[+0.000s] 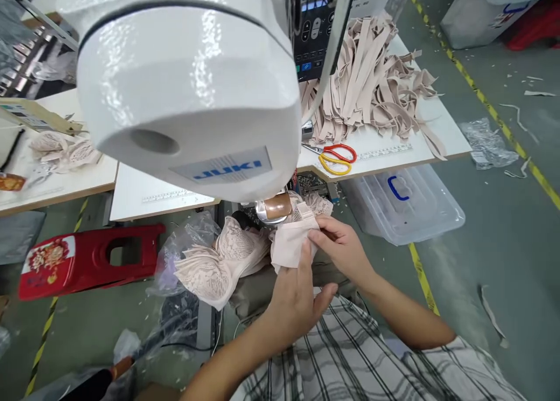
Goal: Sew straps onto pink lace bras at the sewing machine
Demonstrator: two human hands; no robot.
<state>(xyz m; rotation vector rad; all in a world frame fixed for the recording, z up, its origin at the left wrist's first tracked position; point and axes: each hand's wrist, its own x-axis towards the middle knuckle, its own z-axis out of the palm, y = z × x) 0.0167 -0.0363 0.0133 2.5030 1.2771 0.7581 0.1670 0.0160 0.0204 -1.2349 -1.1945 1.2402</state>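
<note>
Both my hands hold a pale beige piece of fabric (286, 246) under the head of a white Juki sewing machine (188, 92). My left hand (295, 299) lies against the fabric from below, fingers pressed on it. My right hand (339, 243) pinches its right edge close to the metal sewing arm (275, 208). A heap of beige lace bra cups (219, 264) lies just left of the fabric on a clear plastic bag.
Beige elastic straps (371, 86) are piled on the white table (437, 139), with red and yellow scissors (335, 158) near its edge. A clear plastic bin (402, 206) sits below it. A red stool (87, 261) stands at left. More lace pieces (61, 150) rest on the left table.
</note>
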